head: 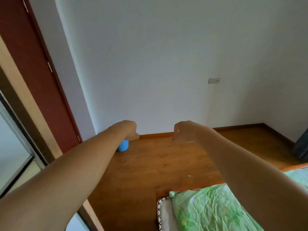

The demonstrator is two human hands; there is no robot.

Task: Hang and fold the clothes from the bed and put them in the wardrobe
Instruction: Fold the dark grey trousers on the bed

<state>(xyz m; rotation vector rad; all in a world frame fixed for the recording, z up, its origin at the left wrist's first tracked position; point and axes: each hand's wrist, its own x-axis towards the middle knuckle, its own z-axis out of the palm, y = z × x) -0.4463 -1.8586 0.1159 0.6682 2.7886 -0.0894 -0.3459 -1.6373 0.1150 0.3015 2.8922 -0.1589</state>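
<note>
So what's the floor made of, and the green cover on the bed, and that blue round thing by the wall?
The floor looks like wood or laminate: brown planks with grain and a soft sheen. The green cover is thin cloth, maybe cotton: matte and creased. The blue round thing seems smooth plastic, though it is partly hidden.

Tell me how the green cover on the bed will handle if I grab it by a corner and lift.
The green cover is creased all over, so it is probably thin, floppy cloth that will drape rather than hold its shape. It looks light for its spread. It seems to lie loose over the mattress edge, so a push would likely bunch or slide it.
</note>
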